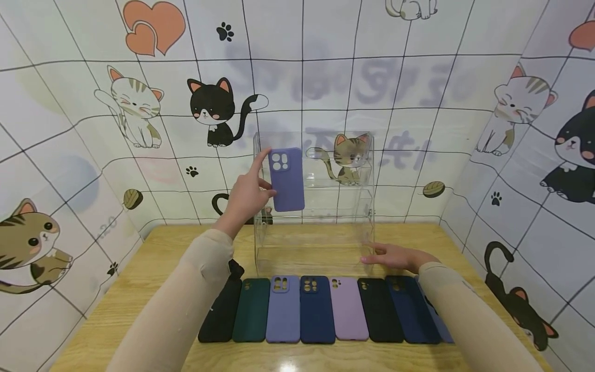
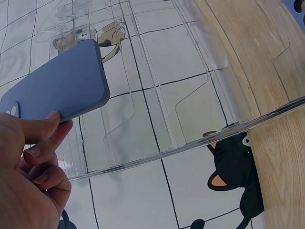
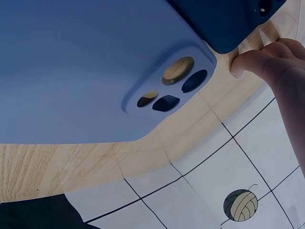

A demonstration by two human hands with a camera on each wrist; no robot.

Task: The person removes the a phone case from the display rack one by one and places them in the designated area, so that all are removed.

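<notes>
My left hand (image 1: 251,196) pinches a periwinkle phone case (image 1: 287,186) by its left edge, thumb low and a finger at the top corner. The case stands upright, camera cutouts at upper left, in front of a clear tiered display stand (image 1: 316,254). In the left wrist view, the thumb lies along the edge of the case (image 2: 62,83) and the stand's clear shelves are behind it. My right hand (image 1: 395,257) rests its outstretched fingers at the lower right side of the stand. The right wrist view shows that hand (image 3: 279,62) beyond the phone cases.
A row of phone cases lies in front of the stand: black (image 1: 218,315), green (image 1: 251,312), periwinkle (image 1: 283,318), navy (image 1: 317,318), lilac (image 1: 348,312), black (image 1: 381,312), navy (image 1: 413,312), and a blue one partly under the right sleeve. Cat-print cloth (image 1: 302,93) surrounds the wooden table (image 1: 135,310).
</notes>
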